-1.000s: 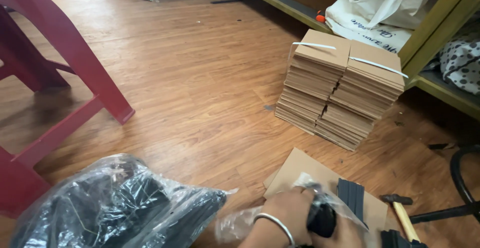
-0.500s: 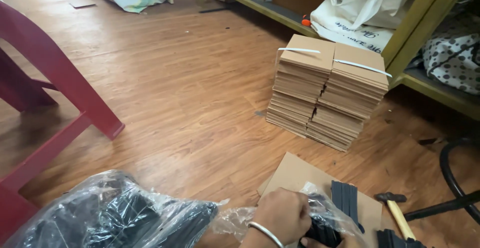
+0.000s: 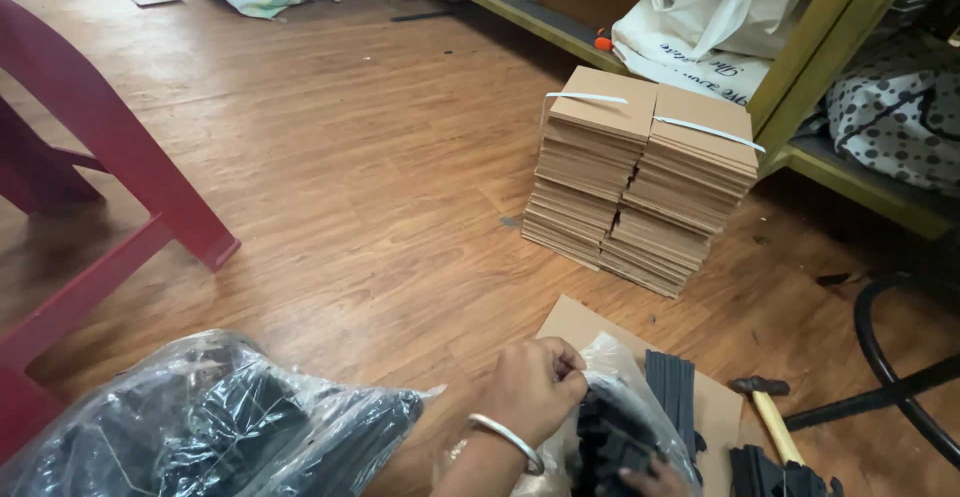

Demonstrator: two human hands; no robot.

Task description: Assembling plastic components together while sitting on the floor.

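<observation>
Head view shows us kneeling over a wooden floor (image 3: 330, 187), and our left hand (image 3: 535, 389) (a metal bangle on the wrist) now sits clenched on the mouth of a small clear plastic bag (image 3: 620, 427) holding black parts, its fingers pinching the film. A second ago that hand lay lower and further right, nearer the bottom edge; it has risen to the bag's upper rim, which we judge means the bag is being opened or held steady. Our right hand (image 3: 650, 479) only peeps in at the bottom edge under the bag, so we cannot tell whether its grip is closed. The bag rests on a flat cardboard sheet (image 3: 590, 327), just beside a bundle of black strips (image 3: 670, 397) and a wooden-handled hammer (image 3: 768, 419). A larger clear bag of black parts (image 3: 210, 427) lies to the left, a strapped cardboard stack (image 3: 645, 172) beyond, a red chair (image 3: 110, 177) well apart.
</observation>
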